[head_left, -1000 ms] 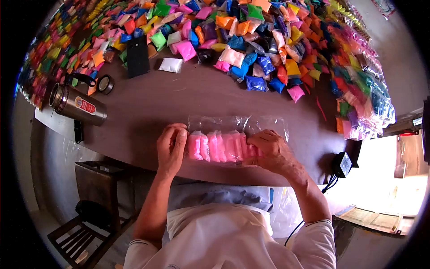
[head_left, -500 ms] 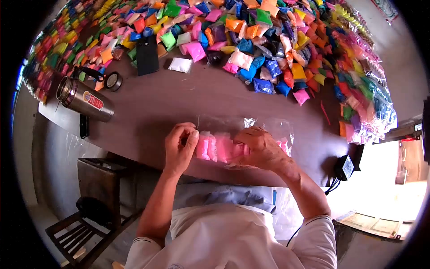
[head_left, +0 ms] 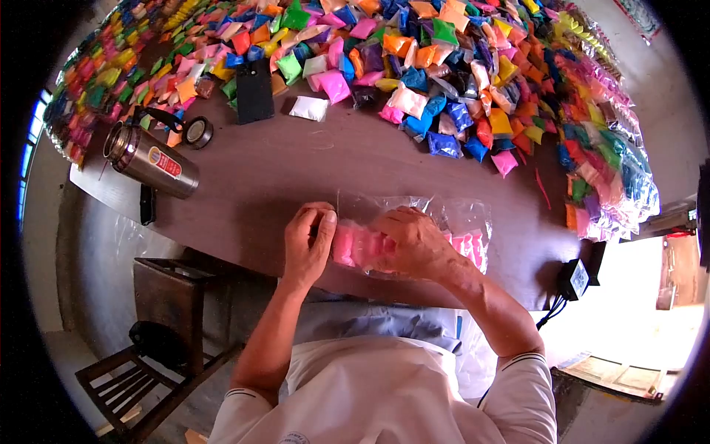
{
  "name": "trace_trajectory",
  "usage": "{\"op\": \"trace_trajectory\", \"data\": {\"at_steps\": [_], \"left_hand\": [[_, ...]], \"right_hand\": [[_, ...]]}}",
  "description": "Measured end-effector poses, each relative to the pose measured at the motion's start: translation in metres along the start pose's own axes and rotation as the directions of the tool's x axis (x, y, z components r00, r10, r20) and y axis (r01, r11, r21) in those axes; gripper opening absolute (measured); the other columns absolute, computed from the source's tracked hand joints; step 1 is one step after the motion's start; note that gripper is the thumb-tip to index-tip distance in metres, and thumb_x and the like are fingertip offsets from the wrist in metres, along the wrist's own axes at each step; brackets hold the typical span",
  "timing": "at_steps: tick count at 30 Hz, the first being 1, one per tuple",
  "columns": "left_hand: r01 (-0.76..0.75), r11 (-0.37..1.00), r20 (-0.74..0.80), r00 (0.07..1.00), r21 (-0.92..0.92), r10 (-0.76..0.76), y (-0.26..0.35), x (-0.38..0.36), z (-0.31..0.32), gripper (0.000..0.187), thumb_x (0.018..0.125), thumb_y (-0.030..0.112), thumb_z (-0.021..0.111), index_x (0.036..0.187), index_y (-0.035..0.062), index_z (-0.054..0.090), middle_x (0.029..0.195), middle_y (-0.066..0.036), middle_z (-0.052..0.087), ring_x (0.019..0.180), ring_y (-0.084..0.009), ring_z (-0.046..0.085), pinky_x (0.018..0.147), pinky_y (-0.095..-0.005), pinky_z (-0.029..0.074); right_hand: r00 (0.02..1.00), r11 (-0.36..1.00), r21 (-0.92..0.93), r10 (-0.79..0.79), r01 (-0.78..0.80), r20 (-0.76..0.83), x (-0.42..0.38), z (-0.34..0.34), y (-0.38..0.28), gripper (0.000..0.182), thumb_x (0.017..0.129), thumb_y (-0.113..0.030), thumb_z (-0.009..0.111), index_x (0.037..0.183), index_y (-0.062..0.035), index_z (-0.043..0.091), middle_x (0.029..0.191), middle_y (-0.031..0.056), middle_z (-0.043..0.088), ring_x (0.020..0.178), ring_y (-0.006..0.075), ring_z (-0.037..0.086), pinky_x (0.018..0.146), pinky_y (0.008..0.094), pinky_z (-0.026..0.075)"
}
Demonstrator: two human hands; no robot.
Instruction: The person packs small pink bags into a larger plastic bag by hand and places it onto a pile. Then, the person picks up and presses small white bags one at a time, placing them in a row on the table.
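A clear plastic bag [head_left: 458, 218] lies on the brown table [head_left: 296, 177] near its front edge, with several pink powder packets [head_left: 355, 248] lined up inside it. My left hand [head_left: 309, 240] pinches the bag's left end. Over the middle of the bag, my right hand [head_left: 414, 240] presses down on the pink packets. More pink packets [head_left: 470, 244] show at the bag's right end.
A big heap of small coloured powder packets [head_left: 444, 66] covers the far half of the table and its sides. A steel flask [head_left: 151, 159], a tape roll [head_left: 198, 132], a black phone [head_left: 255, 90] and a white packet [head_left: 309, 108] lie left of centre. A black adapter [head_left: 573, 277] hangs at the right edge.
My right hand has slid left along the bag toward my left hand, pushing the pink packets together. The bag's right end with pink packets is now uncovered.
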State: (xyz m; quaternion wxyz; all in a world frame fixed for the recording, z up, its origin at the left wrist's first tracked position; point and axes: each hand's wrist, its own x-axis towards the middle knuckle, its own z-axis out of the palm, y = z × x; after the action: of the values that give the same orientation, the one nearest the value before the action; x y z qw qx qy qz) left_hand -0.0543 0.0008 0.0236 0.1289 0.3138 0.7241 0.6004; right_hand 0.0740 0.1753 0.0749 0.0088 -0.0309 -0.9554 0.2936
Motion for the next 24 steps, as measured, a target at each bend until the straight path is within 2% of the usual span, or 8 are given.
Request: {"op": "trace_trajectory", "data": {"at_steps": [5, 7, 11, 15, 18, 21, 22, 24], "left_hand": [[-0.019, 0.999, -0.006, 1.0, 0.029, 0.02, -0.003, -0.001, 0.002, 0.028, 0.099, 0.024, 0.058, 0.1, -0.0029, 0.063, 0.093, -0.009, 0.063, 0.081, -0.0157, 0.059, 0.073, -0.0289, 0.048], [-0.024, 0.998, -0.01, 1.0, 0.05, 0.024, -0.005, 0.0, 0.001, 0.027, 0.099, 0.024, 0.057, 0.101, -0.0027, 0.063, 0.092, -0.009, 0.063, 0.081, -0.0155, 0.059, 0.073, -0.0286, 0.048], [0.047, 0.996, -0.072, 0.996, -0.082, -0.052, -0.008, -0.004, 0.001, 0.025, 0.1, 0.022, 0.055, 0.1, -0.0016, 0.065, 0.093, -0.006, 0.065, 0.082, -0.0118, 0.059, 0.073, -0.026, 0.047], [0.015, 0.998, -0.081, 0.997, -0.062, -0.02, -0.007, -0.004, -0.004, 0.025, 0.101, 0.021, 0.054, 0.1, -0.0022, 0.064, 0.093, -0.005, 0.064, 0.082, -0.0114, 0.058, 0.075, -0.0253, 0.047], [-0.018, 0.997, -0.089, 0.996, -0.07, 0.012, -0.004, -0.005, -0.006, 0.025, 0.101, 0.02, 0.054, 0.099, -0.0024, 0.064, 0.094, -0.005, 0.064, 0.081, -0.0109, 0.058, 0.076, -0.0254, 0.047], [-0.009, 0.995, -0.105, 0.995, -0.096, -0.001, 0.009, -0.006, -0.01, 0.024, 0.1, 0.019, 0.054, 0.098, -0.0027, 0.063, 0.097, -0.005, 0.063, 0.082, -0.0109, 0.057, 0.078, -0.0265, 0.047], [-0.034, 0.995, -0.107, 0.994, -0.095, 0.024, 0.014, -0.005, -0.011, 0.022, 0.1, 0.018, 0.055, 0.097, -0.0028, 0.063, 0.099, -0.005, 0.063, 0.083, -0.0112, 0.057, 0.078, -0.0267, 0.047], [-0.066, 0.991, -0.104, 0.993, -0.114, 0.054, 0.025, -0.004, -0.011, 0.018, 0.094, 0.015, 0.06, 0.093, -0.0021, 0.064, 0.106, -0.009, 0.063, 0.087, -0.0149, 0.059, 0.08, -0.0289, 0.047]], "right_hand": [[0.997, 0.997, 0.03, -0.077, 0.077, 0.012, -0.003, -0.005, 0.005, 0.045, 0.073, -0.034, 0.083, 0.102, -0.0028, 0.07, 0.104, 0.0177, 0.067, 0.101, 0.0341, 0.064, 0.089, 0.0416, 0.051], [0.972, 0.989, 0.087, -0.099, 0.12, -0.214, -0.013, -0.017, 0.007, 0.038, 0.079, -0.028, 0.079, 0.104, -0.0011, 0.069, 0.106, 0.0187, 0.067, 0.101, 0.0342, 0.064, 0.088, 0.0398, 0.051], [0.844, 0.95, 0.307, 0.207, -0.053, -0.495, -0.056, -0.065, 0.019, 0.022, 0.094, -0.017, 0.063, 0.104, 0.0021, 0.067, 0.097, 0.0154, 0.067, 0.087, 0.0246, 0.066, 0.076, 0.0343, 0.051], [0.802, 0.931, 0.301, 0.339, -0.208, -0.492, -0.099, -0.091, 0.029, 0.022, 0.09, -0.016, 0.068, 0.104, 0.0016, 0.068, 0.097, 0.012, 0.068, 0.077, 0.0163, 0.065, 0.067, 0.0299, 0.051], [0.831, 0.871, 0.265, 0.48, -0.414, -0.28, -0.118, -0.092, 0.027, 0.036, 0.078, -0.017, 0.08, 0.107, 0.0, 0.068, 0.105, 0.0125, 0.069, 0.055, 0.009, 0.061, 0.052, 0.0246, 0.048], [0.867, 0.872, 0.192, 0.479, -0.451, -0.139, -0.123, -0.092, 0.028, 0.046, 0.075, -0.021, 0.083, 0.112, -0.0004, 0.066, 0.115, 0.0145, 0.068, 0.072, 0.0193, 0.069, 0.064, 0.0299, 0.054], [0.901, 0.919, 0.09, 0.395, -0.384, -0.179, -0.126, -0.085, 0.037, 0.055, 0.072, -0.026, 0.084, 0.117, -0.0014, 0.064, 0.122, 0.0163, 0.064, 0.097, 0.0311, 0.068, 0.082, 0.0367, 0.055], [0.918, 0.933, 0.085, 0.36, -0.35, -0.165, -0.124, -0.08, 0.037, 0.057, 0.071, -0.028, 0.084, 0.118, -0.0017, 0.064, 0.122, 0.0167, 0.064, 0.105, 0.034, 0.064, 0.088, 0.0388, 0.052]]}}
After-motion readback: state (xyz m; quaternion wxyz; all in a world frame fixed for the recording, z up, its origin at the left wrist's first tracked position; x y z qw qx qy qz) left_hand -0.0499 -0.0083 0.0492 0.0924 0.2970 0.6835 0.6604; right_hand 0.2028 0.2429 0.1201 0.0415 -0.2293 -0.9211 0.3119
